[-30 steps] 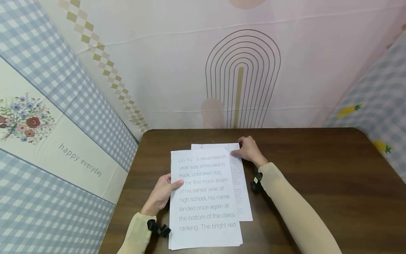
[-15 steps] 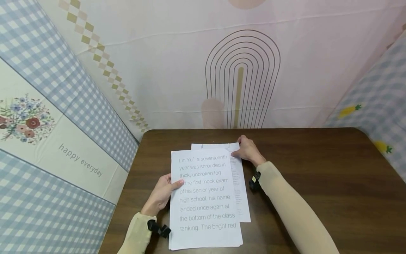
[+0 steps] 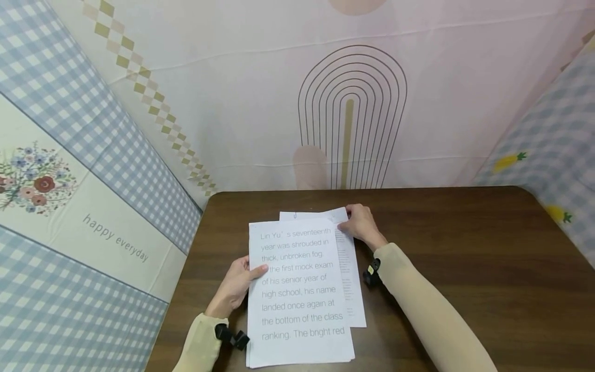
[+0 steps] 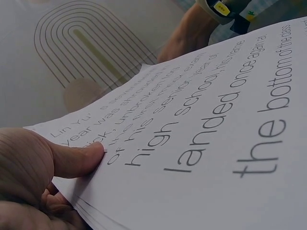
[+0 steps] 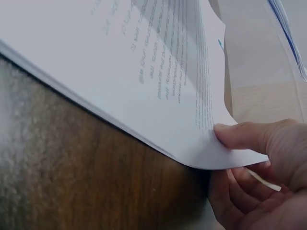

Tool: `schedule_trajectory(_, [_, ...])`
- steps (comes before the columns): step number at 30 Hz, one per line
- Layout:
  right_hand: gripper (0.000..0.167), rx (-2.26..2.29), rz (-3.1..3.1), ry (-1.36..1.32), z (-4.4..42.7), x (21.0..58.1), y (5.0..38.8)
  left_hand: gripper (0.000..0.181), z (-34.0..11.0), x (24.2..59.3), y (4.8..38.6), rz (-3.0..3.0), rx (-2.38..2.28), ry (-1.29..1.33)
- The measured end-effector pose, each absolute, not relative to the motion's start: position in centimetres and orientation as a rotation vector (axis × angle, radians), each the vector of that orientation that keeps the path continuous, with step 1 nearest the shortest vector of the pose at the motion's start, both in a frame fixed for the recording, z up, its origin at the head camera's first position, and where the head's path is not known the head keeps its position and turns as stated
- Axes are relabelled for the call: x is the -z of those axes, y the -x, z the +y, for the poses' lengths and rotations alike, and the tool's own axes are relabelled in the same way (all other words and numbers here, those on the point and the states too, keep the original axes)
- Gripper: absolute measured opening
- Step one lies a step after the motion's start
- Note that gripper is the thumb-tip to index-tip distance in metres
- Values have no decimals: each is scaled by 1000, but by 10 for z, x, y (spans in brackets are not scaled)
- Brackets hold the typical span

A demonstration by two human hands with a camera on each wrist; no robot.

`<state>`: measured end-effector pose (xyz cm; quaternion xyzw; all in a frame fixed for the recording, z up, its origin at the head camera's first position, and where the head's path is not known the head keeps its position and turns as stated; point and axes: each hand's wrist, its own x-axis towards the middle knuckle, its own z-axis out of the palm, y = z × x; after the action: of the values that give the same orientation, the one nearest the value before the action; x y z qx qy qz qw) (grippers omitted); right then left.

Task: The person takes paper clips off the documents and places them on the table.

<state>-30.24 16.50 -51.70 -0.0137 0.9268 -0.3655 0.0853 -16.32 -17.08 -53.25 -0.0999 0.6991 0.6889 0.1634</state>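
Note:
Large-print sheets (image 3: pixel 297 299) lie in front, their top page starting "Lin Yu's seventeenth". My left hand (image 3: pixel 236 283) pinches their left edge, thumb on top and fingers beneath; the left wrist view shows this thumb (image 4: pixel 79 160) over several page edges. Partly behind them is a small-print stack (image 3: pixel 355 294) with a clip (image 3: pixel 295 215) at its top edge. My right hand (image 3: pixel 364 225) pinches that stack's top right corner. In the right wrist view the small-print paper (image 5: pixel 144 96) bends up at the corner between the thumb and curled fingers of the hand (image 5: pixel 268 167).
The brown wooden table (image 3: pixel 465 248) extends to the right of the papers. Behind it hangs a pale cloth (image 3: pixel 241 103) with an arch pattern, and a blue checked cloth (image 3: pixel 60 289) stands along the left side. Black wrist cameras sit on both sleeves.
The top right corner of the small-print stack has lifted and bent, and its right edge has shifted slightly left with my right hand. My left hand keeps its grip.

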Motion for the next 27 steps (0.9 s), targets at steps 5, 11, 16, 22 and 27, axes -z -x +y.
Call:
schedule_trajectory(5, [33,1192,2747,81,166,516,299,38,-175,530,162,1989,-1974,302])
schedule_trajectory(11, [31,1368,2620,-16,173,508,294,37,-180,526,160,2001,-1990,326])
schedule_trajectory(16, [33,1522,2518,-77,188,499,286,39,-184,525,162,1981,-1993,294])
schedule_trajectory(22, [38,1622,2467,-137,218,490,276,39,-186,525,166,1965,-1997,263])
schedule_trajectory(27, [44,1625,2467,-112,243,481,267,38,-189,524,168,1975,-1989,271])
